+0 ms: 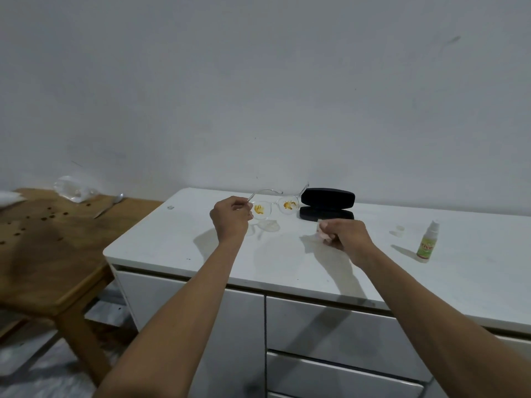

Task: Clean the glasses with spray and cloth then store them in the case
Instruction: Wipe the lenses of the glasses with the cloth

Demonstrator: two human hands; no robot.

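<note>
- The glasses (pixel 271 208), clear-framed with rounded lenses, each smeared with an orange-yellow blotch, are held up just above the desk (pixel 287 259), temples open and pointing toward the wall.
- Your left hand (pixel 231 218) pinches the left temple, fingers curled round it.
- Right of the glasses, your right hand (pixel 343 234) clenches a crumpled pale pink cloth (pixel 323 235), fingers wrapped over it.
- Just behind and right of the glasses, the case (pixel 327 203), a matte black oval clamshell, lies open on the glossy white desk.
- Far right of the glasses stands the spray bottle (pixel 426 242), small, slim and translucent, with a green label.
- Left of the glasses, beyond the desk, sits a spotted wooden table (pixel 48 254).
</note>
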